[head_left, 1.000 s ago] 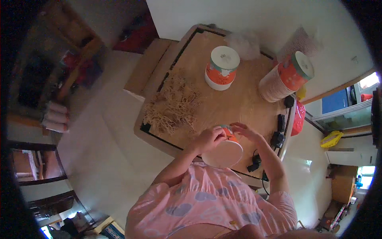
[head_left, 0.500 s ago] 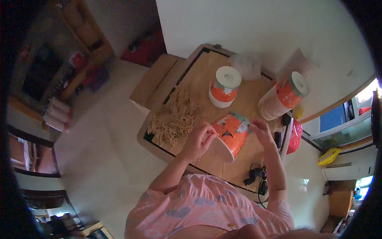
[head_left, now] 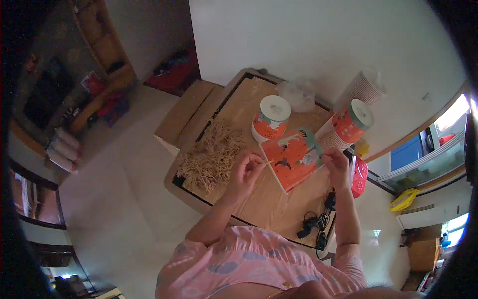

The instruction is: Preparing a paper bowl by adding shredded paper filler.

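Note:
Both my hands hold a printed orange paper tub (head_left: 290,162) tilted on its side above the table, its white rim toward the left and its green end toward the right. My left hand (head_left: 245,174) is closed in a pinch at the rim. A thin pale sliver shows at its fingertips; what it is I cannot make out. At the green end, the fingers of my right hand (head_left: 336,164) grip the edge. Behind stands another orange paper tub (head_left: 269,125), upside down. To the left lies a tangled heap of beige dried strands (head_left: 211,154).
On the table (head_left: 254,212), an orange tub (head_left: 352,120) tops a leaning stack of paper tubs. Behind it is another cup stack (head_left: 366,88) near the wall. A clear plastic bag (head_left: 297,94), black cables (head_left: 318,226) and a red basket (head_left: 359,179) are around. A cardboard box (head_left: 184,114) adjoins the left.
The tub has turned in my hands, showing more of its printed side and less of its rim. Both hands sit slightly higher in the picture. The whole view has shifted a little.

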The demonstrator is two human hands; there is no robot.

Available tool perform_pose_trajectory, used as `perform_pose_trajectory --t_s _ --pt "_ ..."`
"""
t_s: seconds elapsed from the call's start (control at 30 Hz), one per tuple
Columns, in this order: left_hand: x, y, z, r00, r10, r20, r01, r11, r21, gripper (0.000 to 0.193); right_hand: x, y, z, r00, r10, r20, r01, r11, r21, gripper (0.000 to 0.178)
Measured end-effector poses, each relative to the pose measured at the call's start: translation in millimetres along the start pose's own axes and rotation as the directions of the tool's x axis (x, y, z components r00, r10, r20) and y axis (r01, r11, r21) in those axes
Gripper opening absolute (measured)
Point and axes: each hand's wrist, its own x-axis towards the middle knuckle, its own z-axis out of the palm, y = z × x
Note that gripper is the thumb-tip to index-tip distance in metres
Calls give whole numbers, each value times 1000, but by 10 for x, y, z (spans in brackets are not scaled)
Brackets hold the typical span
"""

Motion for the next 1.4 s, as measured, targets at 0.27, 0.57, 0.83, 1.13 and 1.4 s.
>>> perform_pose_trajectory --t_s 0.27,0.57,0.83,1.13,1.4 --pt "-36 -105 267 975 -176 133 211 923 -323 25 40 -90 -330 963 25 -267 -29 1000 -11 4" --pt "47 9 798 916 12 401 137 930 -342 16 -106 -244 -732 936 -195 -292 179 981 -80 7" --pt "-40 -176 1776 897 206 392 34 850 -525 22 -288 -521 -881 863 -415 -286 294 876 -383 12" --pt "206 381 2101 842 358 403 -238 918 -318 24 -316 -473 -900 786 -533 -312 288 763 -578 10" --pt "458 756 2226 932 289 221 -170 883 -438 42 -156 -501 -1038 718 -607 -341 258 687 -680 10"
